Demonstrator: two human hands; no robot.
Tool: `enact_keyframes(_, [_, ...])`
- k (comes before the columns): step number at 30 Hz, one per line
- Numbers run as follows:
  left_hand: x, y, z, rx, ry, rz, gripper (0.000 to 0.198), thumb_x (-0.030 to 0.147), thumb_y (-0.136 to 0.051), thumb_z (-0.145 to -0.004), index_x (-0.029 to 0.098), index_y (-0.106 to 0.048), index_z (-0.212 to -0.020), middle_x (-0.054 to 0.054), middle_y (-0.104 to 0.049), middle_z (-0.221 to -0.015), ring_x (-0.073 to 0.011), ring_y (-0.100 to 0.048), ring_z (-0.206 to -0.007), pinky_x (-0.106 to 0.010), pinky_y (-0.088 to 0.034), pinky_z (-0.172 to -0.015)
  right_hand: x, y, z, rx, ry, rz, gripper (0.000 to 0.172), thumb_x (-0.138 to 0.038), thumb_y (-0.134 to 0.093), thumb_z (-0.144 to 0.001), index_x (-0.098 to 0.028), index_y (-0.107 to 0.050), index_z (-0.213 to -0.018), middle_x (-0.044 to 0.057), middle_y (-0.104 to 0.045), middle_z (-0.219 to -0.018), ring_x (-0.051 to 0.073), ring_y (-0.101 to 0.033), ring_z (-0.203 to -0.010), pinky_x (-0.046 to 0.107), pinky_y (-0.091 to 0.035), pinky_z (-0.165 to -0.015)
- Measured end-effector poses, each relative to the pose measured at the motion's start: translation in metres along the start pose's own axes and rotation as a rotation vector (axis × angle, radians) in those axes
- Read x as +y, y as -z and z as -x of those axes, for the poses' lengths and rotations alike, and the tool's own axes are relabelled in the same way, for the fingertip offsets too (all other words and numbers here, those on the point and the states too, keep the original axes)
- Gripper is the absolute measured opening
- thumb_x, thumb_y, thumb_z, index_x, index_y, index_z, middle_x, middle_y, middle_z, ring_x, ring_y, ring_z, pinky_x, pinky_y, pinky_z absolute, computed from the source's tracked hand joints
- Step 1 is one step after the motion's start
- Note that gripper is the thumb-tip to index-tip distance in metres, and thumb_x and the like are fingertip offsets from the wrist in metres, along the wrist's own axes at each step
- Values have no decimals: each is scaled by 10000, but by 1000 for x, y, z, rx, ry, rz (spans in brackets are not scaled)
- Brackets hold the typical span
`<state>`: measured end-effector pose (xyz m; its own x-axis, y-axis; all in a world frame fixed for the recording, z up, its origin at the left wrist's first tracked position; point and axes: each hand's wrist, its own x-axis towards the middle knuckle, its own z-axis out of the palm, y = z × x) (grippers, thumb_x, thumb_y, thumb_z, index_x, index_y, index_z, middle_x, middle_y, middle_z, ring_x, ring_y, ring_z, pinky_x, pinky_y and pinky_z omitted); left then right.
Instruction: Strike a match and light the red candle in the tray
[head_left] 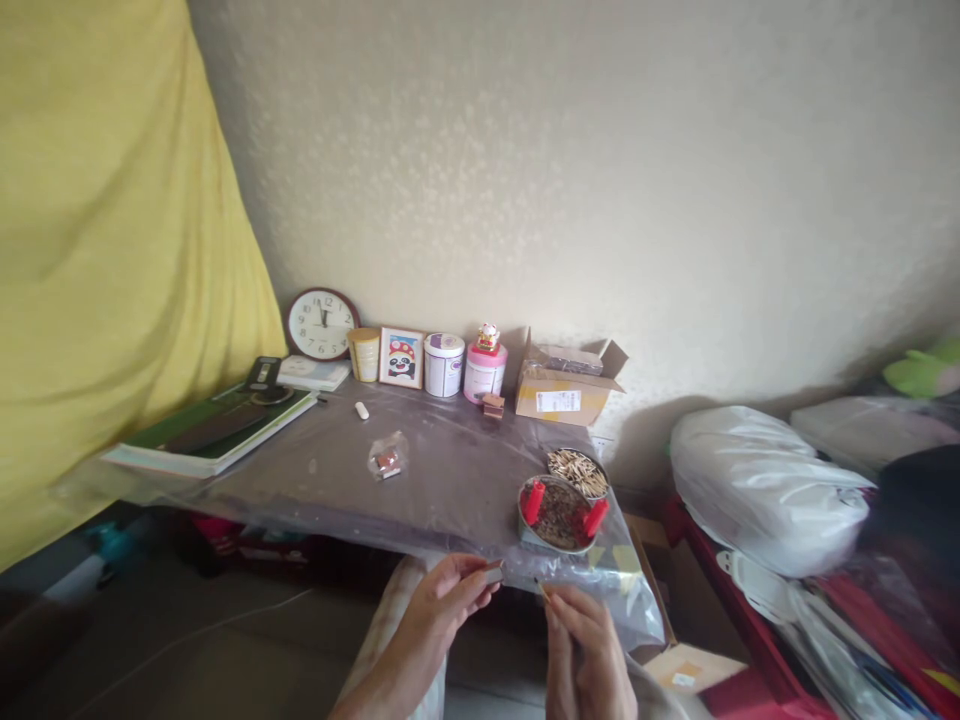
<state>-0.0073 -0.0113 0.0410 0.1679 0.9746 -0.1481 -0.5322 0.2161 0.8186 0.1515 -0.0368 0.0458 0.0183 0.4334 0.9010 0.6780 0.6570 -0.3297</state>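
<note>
My left hand (450, 592), in front of the table's near edge, is closed on a small matchbox (493, 573) whose grey side faces my other hand. Between the thumb and fingers of my right hand (581, 635) is a thin matchstick (541, 590), its dark tip pointing toward the matchbox. A gap separates the two. Just beyond my hands, at the table's right corner, a round tin of dark grainy stuff (561, 515) has two red candle-like sticks (534, 502) standing in it. Behind it sits a tin of many matchsticks (576, 470).
On the plastic-covered table (450, 480) lie a clear bag of small boxes (388, 457), a white piece (361, 410) and a large book (217, 425). A clock (324, 323), canisters (444, 365) and an open carton (559, 390) line the wall. White bags (765, 480) stand right.
</note>
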Motion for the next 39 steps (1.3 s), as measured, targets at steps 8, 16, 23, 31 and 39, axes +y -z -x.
enact_keyframes(8, [11, -2, 9, -11, -25, -50, 256, 387, -763, -769, 188, -761, -930, -80, -771, -986, -253, -634, -1004, -387, -456, -949, 40, -25, 17, 37, -203, 148, 190, -312, -539, -959, -205, -678, -884, 43, -752, -793, 164, -730, -712, 240, -593, -672])
enact_keyframes(16, [8, 0, 9, 6, -5, -19, 220, 371, -747, -792, 196, -752, -926, -66, -759, -978, -242, -623, -1017, -382, -441, -967, 22, -12, 3, 88, -310, 24, 135, -304, -609, -918, -200, -691, -895, 38, -756, -873, 159, -733, -807, 238, -591, -750])
enact_keyframes(23, [12, -8, 9, -56, -19, 19, 209, 343, -713, -828, 187, -744, -963, -91, -763, -1024, -247, -609, -1061, -379, -436, -975, -2, -17, -2, -12, -120, -7, 111, -148, -565, -920, -208, -658, -911, 40, -733, -871, 135, -726, -785, 209, -585, -740])
enact_keyframes(31, [9, -7, 6, -35, -46, -30, 230, 353, -734, -798, 182, -748, -952, -90, -763, -1020, -260, -625, -1046, -388, -447, -965, 7, -14, 2, -80, -11, 8, 170, -130, -542, -927, -226, -665, -993, 53, -749, -907, 162, -722, -811, 267, -592, -733])
enact_keyframes(39, [13, -2, 13, 13, -14, -52, 260, 417, -747, -778, 203, -740, -925, -66, -766, -992, -286, -621, -1100, -437, -412, -1037, 55, -16, 13, 141, -422, 59, 220, -386, -611, -891, -202, -712, -824, 56, -746, -848, 196, -696, -793, 314, -575, -728])
